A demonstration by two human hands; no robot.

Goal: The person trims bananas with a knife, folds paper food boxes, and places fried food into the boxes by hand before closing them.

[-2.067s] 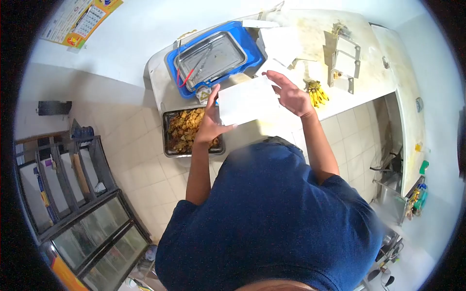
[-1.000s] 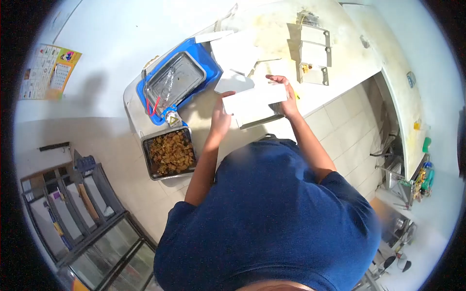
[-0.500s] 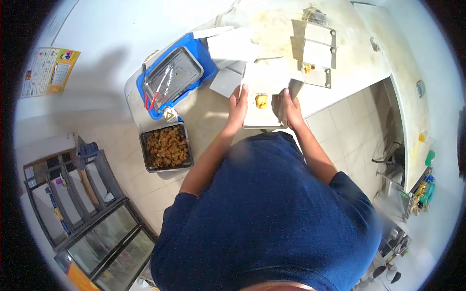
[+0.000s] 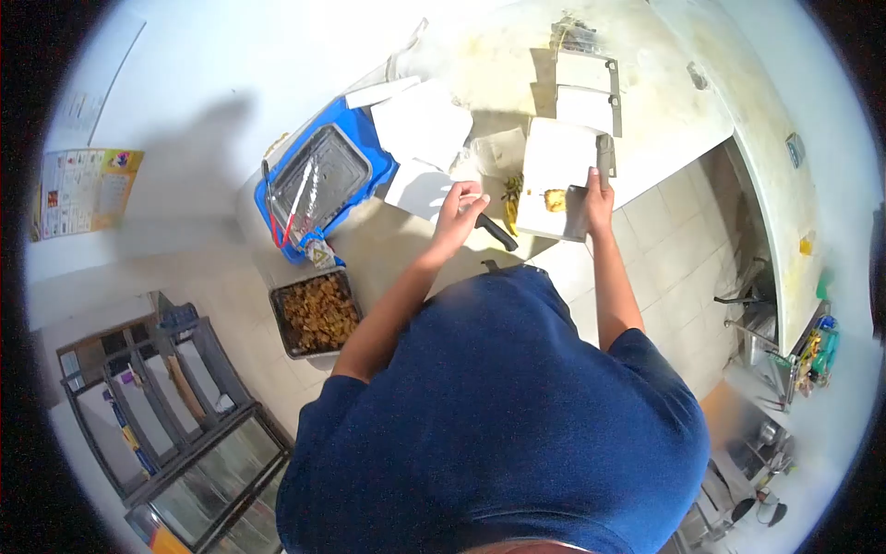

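My right hand (image 4: 600, 203) grips the near right side of an open white box (image 4: 544, 157), held over the table's front edge. A piece of yellow-brown food (image 4: 555, 200) shows inside the box. To the left, my left hand (image 4: 458, 217) is above the table, its fingers bent together; whatever they may hold is too small to name. A black handle (image 4: 496, 233) lies just right of that hand. Bananas (image 4: 511, 208) are partly hidden beside the box's left edge.
A black tray of fried food (image 4: 317, 314) sits at the table's left end. Behind it are a blue tub (image 4: 377, 157) with a metal tray (image 4: 323, 175) and red-handled tongs (image 4: 290, 224). White boxes (image 4: 583, 109) stand at the back right; flat white card (image 4: 420, 120) lies mid-table.
The open box has moved right in my right hand. My left hand has let go of its left side. The bananas and the black handle have come into view.
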